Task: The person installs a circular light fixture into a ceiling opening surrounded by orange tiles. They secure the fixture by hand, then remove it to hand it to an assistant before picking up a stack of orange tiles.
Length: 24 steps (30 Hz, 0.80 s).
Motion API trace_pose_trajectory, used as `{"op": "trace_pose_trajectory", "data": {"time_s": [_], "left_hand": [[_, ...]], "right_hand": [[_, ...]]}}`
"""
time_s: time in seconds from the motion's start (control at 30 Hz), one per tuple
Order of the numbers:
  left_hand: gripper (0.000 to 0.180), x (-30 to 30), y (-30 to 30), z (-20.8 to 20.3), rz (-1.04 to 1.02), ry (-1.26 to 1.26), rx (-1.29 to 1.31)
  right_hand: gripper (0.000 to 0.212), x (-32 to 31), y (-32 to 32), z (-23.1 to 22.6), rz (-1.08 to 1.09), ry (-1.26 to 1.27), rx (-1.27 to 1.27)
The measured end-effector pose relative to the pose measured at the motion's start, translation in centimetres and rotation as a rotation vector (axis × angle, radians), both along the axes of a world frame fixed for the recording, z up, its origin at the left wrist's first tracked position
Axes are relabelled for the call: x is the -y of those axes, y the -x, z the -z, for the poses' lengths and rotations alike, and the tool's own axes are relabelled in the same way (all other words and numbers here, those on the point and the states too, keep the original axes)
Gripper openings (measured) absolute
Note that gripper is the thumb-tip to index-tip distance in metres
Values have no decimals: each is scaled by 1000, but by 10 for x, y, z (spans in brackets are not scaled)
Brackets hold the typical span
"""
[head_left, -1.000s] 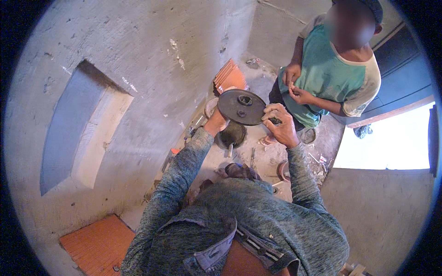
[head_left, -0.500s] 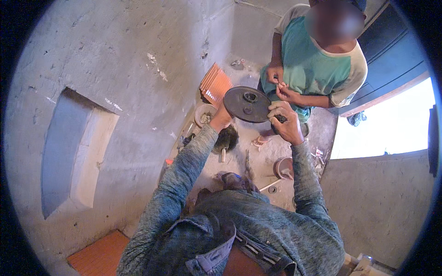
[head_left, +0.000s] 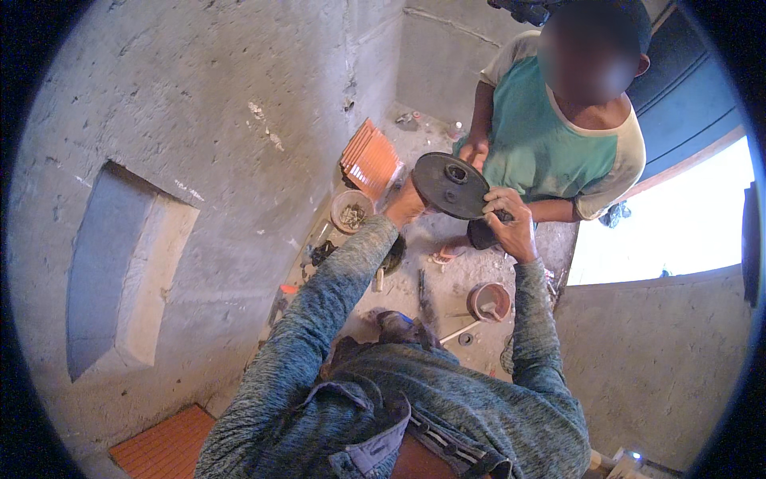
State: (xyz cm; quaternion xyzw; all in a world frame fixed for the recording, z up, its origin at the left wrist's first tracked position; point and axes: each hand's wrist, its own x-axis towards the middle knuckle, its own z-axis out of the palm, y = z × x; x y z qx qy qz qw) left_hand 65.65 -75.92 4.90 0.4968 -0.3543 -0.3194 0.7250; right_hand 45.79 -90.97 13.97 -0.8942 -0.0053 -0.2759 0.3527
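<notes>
A round, flat black disc (head_left: 435,185) with a raised ring around an opening and a smaller round knob hangs tilted in front of me, between my two hands. My left hand (head_left: 406,205) grips its left edge from below, with most fingers hidden behind it. On the right edge, the fingers of my right hand (head_left: 513,227) are bent over the rim. Something dark (head_left: 503,215) shows under those fingers; its kind is unclear. Just beyond the disc stands a co-worker in a green and cream shirt (head_left: 519,120), one hand (head_left: 476,153) partly hidden behind it.
Ridged orange tiles (head_left: 372,160) lean near the left wall (head_left: 239,160). A bucket of rubble (head_left: 351,212) stands in front of them. On the floor lie a reddish bucket (head_left: 489,302), a pale stick (head_left: 460,331) and a dark ring (head_left: 466,339). Bright light enters through an opening at right.
My hands and the disc have moved slightly right in the picture. The co-worker's hands, earlier together in plain sight, are now partly hidden behind the disc and my right hand.
</notes>
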Motion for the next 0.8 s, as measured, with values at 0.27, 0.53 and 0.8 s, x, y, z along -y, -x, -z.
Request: {"op": "trace_pose_trajectory", "data": {"time_s": [0.27,0.53,0.8], "left_hand": [[30,47,6,-31,128,-109,374],[30,34,32,-36,8,14,200],[34,5,72,-73,-372,283,152]], "right_hand": [[10,18,13,2,72,-5,-8],[12,19,15,27,142,33,-93],[18,44,-16,86,-3,190,-250]]}}
